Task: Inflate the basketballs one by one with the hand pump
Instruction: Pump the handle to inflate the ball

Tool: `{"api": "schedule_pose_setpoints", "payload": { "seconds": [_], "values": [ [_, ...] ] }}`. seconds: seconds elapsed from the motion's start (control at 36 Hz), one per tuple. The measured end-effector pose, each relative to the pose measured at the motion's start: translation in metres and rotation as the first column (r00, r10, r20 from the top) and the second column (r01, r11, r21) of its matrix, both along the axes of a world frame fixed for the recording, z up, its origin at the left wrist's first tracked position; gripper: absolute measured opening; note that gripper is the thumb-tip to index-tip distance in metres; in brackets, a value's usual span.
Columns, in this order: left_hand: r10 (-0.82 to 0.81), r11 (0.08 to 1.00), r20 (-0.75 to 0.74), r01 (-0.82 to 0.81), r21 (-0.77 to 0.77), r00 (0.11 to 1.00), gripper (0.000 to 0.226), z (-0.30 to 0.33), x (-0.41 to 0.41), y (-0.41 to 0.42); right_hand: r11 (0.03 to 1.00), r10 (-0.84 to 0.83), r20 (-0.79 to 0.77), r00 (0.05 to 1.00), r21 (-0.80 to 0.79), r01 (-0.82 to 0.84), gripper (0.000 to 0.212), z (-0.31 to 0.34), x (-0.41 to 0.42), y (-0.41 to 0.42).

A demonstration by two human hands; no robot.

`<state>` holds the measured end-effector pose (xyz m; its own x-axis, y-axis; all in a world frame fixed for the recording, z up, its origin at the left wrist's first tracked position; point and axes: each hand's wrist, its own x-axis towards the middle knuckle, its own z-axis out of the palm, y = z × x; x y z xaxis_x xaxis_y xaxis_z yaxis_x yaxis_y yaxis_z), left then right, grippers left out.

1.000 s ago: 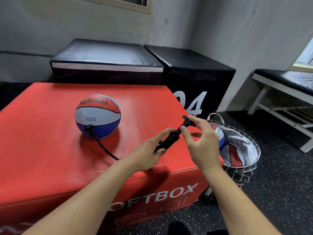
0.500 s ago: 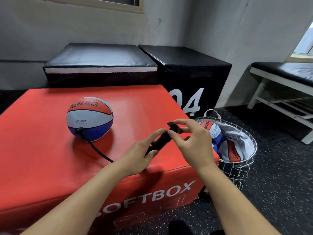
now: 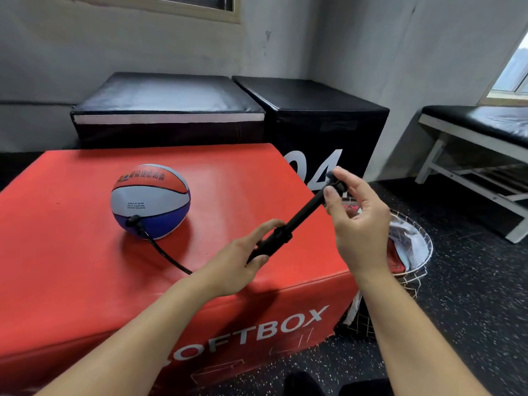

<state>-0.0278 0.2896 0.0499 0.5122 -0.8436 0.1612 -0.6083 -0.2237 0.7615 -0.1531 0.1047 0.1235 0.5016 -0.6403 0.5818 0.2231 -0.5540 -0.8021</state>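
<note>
Two hands hold the black hand pump (image 3: 288, 228). The left hand (image 3: 234, 265) wraps its barrel; the right hand (image 3: 358, 224) pinches the pulled-out handle. Beyond the left fingers, a hose (image 3: 165, 255) reaches the red, white and blue basketball (image 3: 150, 200) on the red soft box (image 3: 71, 267).

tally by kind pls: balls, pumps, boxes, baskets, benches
Basketballs: 1 on the red box; some in the wire basket, count unclear
Hand pump: 1
Soft boxes: 3 (red, two black)
Wire basket: 1
Bench: 1
Total: 7, plus the basket balls
</note>
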Motion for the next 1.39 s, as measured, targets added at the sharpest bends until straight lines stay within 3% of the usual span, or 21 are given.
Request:
{"api": "schedule_pose_setpoints", "payload": {
  "seconds": [0.5, 0.67, 0.83, 0.94, 1.11, 1.22, 1.39],
  "values": [
    [0.015, 0.993, -0.040, -0.019, -0.114, 0.999, 0.083, -0.001, 0.010, 0.008, 0.975, 0.170, -0.206, 0.964, -0.104, -0.194, 0.033, -0.032, 0.020, 0.032],
    [0.018, 0.996, -0.042, -0.022, -0.083, 0.999, 0.079, 0.002, 0.007, 0.009, 0.972, 0.175, -0.222, 0.959, -0.118, -0.204, 0.034, -0.037, 0.018, 0.033],
    [0.010, 1.000, 0.050, -0.011, 0.028, 0.999, 0.081, 0.008, -0.002, 0.006, 0.975, 0.181, -0.273, 0.945, -0.078, -0.209, 0.030, -0.032, 0.007, 0.015],
    [0.011, 0.997, 0.086, -0.018, 0.078, 0.996, 0.079, 0.010, -0.005, 0.004, 0.987, 0.147, -0.211, 0.966, -0.039, -0.159, 0.026, -0.019, -0.004, -0.001],
    [-0.030, 0.994, 0.135, 0.016, 0.105, 0.990, 0.076, 0.014, -0.014, 0.001, 0.989, 0.006, 0.070, 0.998, 0.147, -0.017, 0.021, 0.008, -0.030, -0.030],
    [-0.039, 0.995, 0.126, 0.026, 0.100, 0.991, 0.073, 0.013, -0.013, 0.000, 0.986, -0.053, 0.064, 0.997, 0.158, 0.042, 0.021, 0.004, -0.026, -0.027],
    [-0.016, 0.998, 0.020, 0.015, 0.057, 1.000, 0.076, 0.010, -0.004, 0.006, 0.999, -0.041, 0.014, 0.999, 0.028, 0.040, 0.028, 0.002, -0.013, -0.008]
  ]
}}
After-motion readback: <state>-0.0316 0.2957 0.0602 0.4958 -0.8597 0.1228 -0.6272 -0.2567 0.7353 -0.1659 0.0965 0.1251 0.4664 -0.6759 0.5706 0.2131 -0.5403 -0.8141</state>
